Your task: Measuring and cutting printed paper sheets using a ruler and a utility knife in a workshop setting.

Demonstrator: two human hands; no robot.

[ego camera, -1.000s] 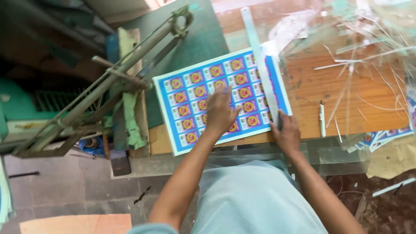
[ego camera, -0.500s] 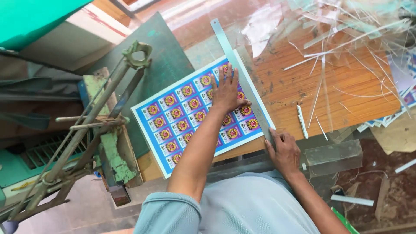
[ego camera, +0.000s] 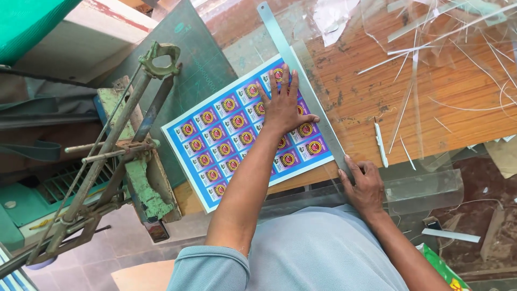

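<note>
The person wore a light blue-grey short-sleeved shirt; left hand (ego camera: 284,105) and right hand (ego camera: 363,186) were bare, forearms uncovered.

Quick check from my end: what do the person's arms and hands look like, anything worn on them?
Both hands are bare: the left hand and right hand show no gloves, rings or watch. The forearms are uncovered. A short light blue sleeve covers the left upper arm.

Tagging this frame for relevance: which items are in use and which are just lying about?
In use: left hand flat on printed sheet; right hand at near end of metal ruler; green cutting mat.
Lying about: white knife, plastic strips, lever cutter.
</note>
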